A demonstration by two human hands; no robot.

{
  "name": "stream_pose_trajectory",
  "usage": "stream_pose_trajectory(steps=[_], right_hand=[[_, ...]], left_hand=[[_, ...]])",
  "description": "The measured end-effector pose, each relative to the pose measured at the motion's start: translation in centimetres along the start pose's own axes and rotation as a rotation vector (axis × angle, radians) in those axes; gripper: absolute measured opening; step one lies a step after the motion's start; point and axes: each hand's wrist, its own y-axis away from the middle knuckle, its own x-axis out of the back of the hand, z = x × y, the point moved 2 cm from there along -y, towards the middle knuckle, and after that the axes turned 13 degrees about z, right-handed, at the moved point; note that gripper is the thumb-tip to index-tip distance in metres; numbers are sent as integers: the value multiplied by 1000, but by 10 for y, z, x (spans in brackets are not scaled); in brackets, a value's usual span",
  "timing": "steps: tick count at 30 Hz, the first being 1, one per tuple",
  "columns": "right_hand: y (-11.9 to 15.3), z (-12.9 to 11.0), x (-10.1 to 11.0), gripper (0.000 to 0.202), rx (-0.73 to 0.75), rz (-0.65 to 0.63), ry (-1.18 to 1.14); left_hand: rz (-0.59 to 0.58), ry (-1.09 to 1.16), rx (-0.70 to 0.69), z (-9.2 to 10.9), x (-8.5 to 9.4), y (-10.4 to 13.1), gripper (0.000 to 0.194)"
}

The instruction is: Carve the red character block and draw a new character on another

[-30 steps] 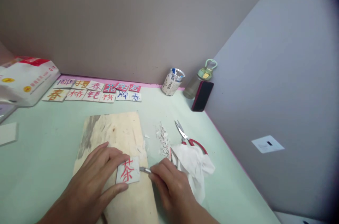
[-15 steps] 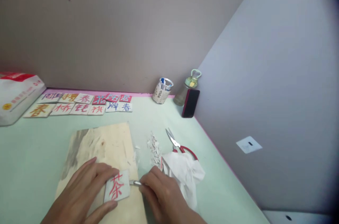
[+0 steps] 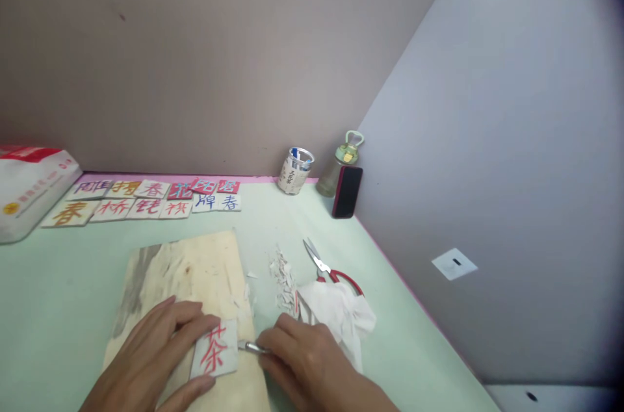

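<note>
Tile: small white tile (image 3: 214, 350) with a red character, lying flat on the wooden board (image 3: 188, 275), near its 5 o'clock corner.
Left hand: left hand (image 3: 156, 360) spread over the tile's 9 o'clock side, fingertips pinning it at top and bottom edges; pressing down, not clenched.
Right hand: right hand (image 3: 305, 360) pinched around a thin metal blade (image 3: 251, 347), tip touching the tile's 3 o'clock edge.
Handling: tile looks light, stiff and thin, likely brittle at the edges; smooth face may slide on the board. Best held flat by opposite edges, fingers clear of the blade side.
Relation: tile sits between both hands, left on it, right just beside.
Nearby: white chips (image 3: 283, 272) at 1 o'clock of the tile, crumpled tissue (image 3: 341, 314) and red scissors (image 3: 329, 269) at 2 o'clock.
Far: finished tiles (image 3: 146, 197) at 11 o'clock.
</note>
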Motion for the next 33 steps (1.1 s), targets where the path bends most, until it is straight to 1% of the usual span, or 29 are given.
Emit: stream_pose_trajectory(steps=[2, 5, 8, 13, 15, 19, 22, 27, 29, 33], right_hand=[[1, 0, 2, 7, -18, -16, -30], [3, 3, 1, 18, 18, 4, -12], [4, 10, -2, 28, 67, 67, 47], [-2, 15, -3, 29, 139, 178, 45], [-5, 16, -2, 32, 156, 186, 27], [-5, 14, -2, 38, 139, 140, 43], [0, 6, -1, 36, 132, 100, 72], [4, -8, 0, 29, 98, 33, 77], [5, -11, -1, 27, 90, 47, 66], [8, -14, -7, 25, 56, 118, 22]], left_hand=[[-35, -17, 31, 4, 3, -2, 36], [-95, -16, 41, 6, 6, -5, 38], [-146, -13, 43, 1, 9, -7, 40], [-254, 0, -13, -10, 11, -9, 42], [-259, 21, 6, -9, 12, -11, 40], [-220, 28, 49, -1, 14, -14, 37], [-223, 18, 61, 1, 13, -13, 38], [-278, -4, 45, -6, 12, -8, 44], [-283, -18, 54, -7, 12, -8, 44], [-235, -37, 49, -4, 12, -8, 42]])
